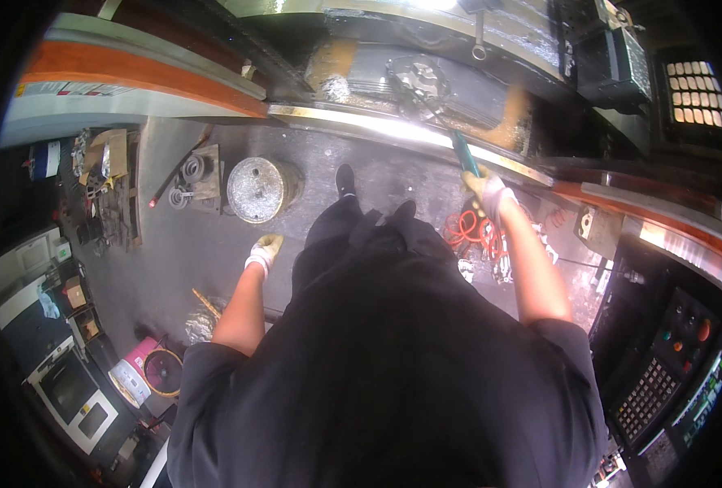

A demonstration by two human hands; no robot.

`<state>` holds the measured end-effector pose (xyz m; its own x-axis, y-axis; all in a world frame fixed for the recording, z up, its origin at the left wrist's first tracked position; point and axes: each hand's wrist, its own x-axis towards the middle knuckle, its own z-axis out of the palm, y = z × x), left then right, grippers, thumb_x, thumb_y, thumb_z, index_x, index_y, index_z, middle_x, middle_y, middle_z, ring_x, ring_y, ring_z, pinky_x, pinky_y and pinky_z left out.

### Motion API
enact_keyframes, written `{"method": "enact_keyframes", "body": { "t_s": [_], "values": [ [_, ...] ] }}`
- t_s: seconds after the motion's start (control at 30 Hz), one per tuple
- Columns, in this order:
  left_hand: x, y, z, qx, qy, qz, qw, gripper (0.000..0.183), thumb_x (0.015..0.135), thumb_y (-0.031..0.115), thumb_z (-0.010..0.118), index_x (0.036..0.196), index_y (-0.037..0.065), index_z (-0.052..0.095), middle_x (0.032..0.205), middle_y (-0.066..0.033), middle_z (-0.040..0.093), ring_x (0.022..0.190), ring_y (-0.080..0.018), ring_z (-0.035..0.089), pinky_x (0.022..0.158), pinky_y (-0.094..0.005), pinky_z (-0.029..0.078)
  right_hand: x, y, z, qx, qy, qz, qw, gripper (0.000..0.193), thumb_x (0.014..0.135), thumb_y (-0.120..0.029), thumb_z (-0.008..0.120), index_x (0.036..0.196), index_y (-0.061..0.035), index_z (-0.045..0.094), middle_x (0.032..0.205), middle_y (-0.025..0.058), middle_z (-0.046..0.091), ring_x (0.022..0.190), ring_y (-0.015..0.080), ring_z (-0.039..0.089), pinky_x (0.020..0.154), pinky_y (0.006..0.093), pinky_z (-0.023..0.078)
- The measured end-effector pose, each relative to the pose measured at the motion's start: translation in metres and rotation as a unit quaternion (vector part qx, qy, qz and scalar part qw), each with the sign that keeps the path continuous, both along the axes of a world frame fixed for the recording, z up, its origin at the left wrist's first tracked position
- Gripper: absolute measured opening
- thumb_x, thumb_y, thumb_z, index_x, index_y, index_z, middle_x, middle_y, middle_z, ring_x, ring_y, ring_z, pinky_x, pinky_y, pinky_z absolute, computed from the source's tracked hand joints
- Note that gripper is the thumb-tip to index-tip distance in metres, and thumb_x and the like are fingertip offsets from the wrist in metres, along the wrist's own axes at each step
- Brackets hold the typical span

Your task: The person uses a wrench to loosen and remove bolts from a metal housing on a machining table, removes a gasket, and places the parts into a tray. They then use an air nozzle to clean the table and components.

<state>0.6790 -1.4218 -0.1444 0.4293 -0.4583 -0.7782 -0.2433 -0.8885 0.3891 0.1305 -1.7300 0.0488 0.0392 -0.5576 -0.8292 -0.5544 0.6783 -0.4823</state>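
My right hand (pixel 488 193), in a light work glove, is wrapped round a teal air blow gun (pixel 464 153) at the lit front edge of a machine's open bay. Its thin nozzle points inward, toward a round metal part (pixel 419 77) on the wet machine bed (pixel 361 69). A red-orange coiled hose (pixel 466 230) hangs below that hand. My left hand (pixel 269 249), gloved too, hangs low at my left side with its fingers curled together and nothing visible in them. It is nearest to a metal drum (pixel 255 191) and touches nothing.
A control panel (pixel 662 374) with buttons and a screen stands close on my right. Left of the drum, metal rings (pixel 192 169) lie on a board by a long rod (pixel 174 175). Further left are a cluttered rack (pixel 104 179) and a pink-and-white bucket (pixel 137 370). An orange rail (pixel 141 71) borders the bay.
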Motion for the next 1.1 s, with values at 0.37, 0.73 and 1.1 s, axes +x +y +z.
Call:
{"method": "enact_keyframes", "body": {
  "t_s": [0.37,0.73,1.1],
  "values": [
    [-0.005,-0.039,0.001,0.002,0.01,-0.075,0.997,0.051,0.093,0.042,0.074,0.125,0.003,0.069,0.118,-0.0132,0.074,0.108,-0.0244,0.068,0.098,-0.0369,0.051,-0.031,0.051,0.023,0.015,-0.03,-0.086,0.996,0.042,0.094,-0.035,0.063,0.127,-0.0099,0.056,0.086,0.0007,0.066,0.047,0.0104,0.048,0.037,0.0277,0.041],
    [0.007,-0.067,-0.007,-0.058,0.025,-0.053,0.997,0.036,0.091,0.036,0.074,0.113,0.008,0.071,0.088,0.0003,0.066,0.078,-0.0136,0.057,0.075,-0.0314,0.048,-0.06,0.035,-0.005,-0.02,-0.044,-0.164,0.985,0.037,0.096,-0.034,0.063,0.122,-0.009,0.057,0.085,0.0035,0.067,0.046,0.0113,0.047,0.037,0.029,0.04],
    [0.014,-0.051,0.009,-0.045,0.004,-0.036,0.998,0.04,0.094,0.037,0.074,0.118,0.006,0.07,0.093,-0.0013,0.07,0.079,-0.0132,0.059,0.073,-0.0301,0.048,-0.037,-0.048,-0.016,-0.03,-0.005,-0.106,0.994,0.037,0.097,-0.037,0.061,0.119,-0.0071,0.059,0.084,0.0017,0.067,0.049,0.01,0.05,0.042,0.0281,0.045]
  ]
}}
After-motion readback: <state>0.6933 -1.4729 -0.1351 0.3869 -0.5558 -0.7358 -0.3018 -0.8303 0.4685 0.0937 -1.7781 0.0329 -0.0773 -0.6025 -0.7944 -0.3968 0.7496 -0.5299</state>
